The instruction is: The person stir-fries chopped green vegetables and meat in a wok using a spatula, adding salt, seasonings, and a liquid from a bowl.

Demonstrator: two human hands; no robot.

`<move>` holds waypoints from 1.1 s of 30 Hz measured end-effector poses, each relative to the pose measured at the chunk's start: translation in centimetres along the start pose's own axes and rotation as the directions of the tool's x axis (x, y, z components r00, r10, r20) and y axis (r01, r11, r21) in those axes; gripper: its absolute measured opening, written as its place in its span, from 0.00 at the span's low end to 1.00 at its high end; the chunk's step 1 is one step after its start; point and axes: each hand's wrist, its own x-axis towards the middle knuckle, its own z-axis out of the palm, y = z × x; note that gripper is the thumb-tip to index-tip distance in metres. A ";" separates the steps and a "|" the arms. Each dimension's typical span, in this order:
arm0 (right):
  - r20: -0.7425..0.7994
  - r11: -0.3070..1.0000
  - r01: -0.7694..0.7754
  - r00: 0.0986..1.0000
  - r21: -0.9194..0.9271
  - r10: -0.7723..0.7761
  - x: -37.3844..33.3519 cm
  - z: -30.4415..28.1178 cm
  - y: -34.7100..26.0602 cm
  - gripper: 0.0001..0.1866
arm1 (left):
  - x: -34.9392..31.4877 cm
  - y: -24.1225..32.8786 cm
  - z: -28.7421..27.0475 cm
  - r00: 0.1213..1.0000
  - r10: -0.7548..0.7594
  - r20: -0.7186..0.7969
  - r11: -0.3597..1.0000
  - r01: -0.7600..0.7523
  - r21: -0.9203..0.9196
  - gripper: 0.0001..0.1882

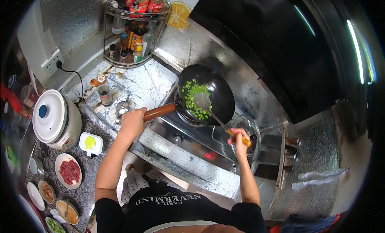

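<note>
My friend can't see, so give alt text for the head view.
A person's left hand grips the brown handle of a black wok over a stove; the right hand holds a spatula in chopped green pieces. At left, red meat sits on a plate.

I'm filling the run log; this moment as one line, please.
left hand: holds wok handle; right hand: holds spatula; wok: over burner; chopped greens: inside wok

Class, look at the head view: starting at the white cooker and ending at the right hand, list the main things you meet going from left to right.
White cooker → jar → left hand → wok handle → wok → right hand.
</note>
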 end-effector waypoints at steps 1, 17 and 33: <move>-0.004 0.999 -0.002 1.000 0.042 0.002 0.7 0.2 0.2 0.15 | 0.1 0.3 0.0 1.000 0.012 0.019 1.000 -0.012 -0.008 0.08; -0.126 0.995 -0.070 0.989 0.078 0.080 11.1 -0.6 -6.7 0.11 | 0.2 0.0 0.3 1.000 0.002 0.004 1.000 -0.002 -0.007 0.10; -0.011 0.998 -0.019 1.000 0.054 0.020 5.8 -1.7 -5.1 0.14 | 0.1 0.3 -0.4 0.999 -0.014 0.053 1.000 0.014 -0.002 0.08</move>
